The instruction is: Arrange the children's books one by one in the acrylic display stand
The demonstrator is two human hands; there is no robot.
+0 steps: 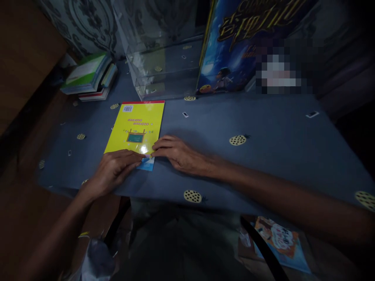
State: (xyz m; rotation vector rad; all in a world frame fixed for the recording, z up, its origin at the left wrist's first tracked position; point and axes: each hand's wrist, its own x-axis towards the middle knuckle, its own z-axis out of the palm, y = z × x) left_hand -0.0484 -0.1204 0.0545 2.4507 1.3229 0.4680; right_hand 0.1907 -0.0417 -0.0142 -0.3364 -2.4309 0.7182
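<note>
A yellow book point(143, 113) with a red top edge lies on the tablecloth point(211, 160). Its upward face carries a barcode and a small chalkboard picture. My left hand point(113, 169) reaches across the book's lower edge, fingers and thumb close together on it. At the lower right corner, the thumb and bent fingers of my right hand point(178, 154) pinch the same edge. Between the fingertips of both hands, a blue piece point(148, 164) with printing sticks out below the yellow cover. My hands partly hide that edge, and I cannot tell whether the blue piece belongs to the book.
A stack of books point(88, 76) sits at the back left. Behind the yellow book stands a clear plastic rack point(170, 74), with a large dark blue book point(225, 50) upright beside it. An orange and blue packet point(278, 242) lies below the table at right.
</note>
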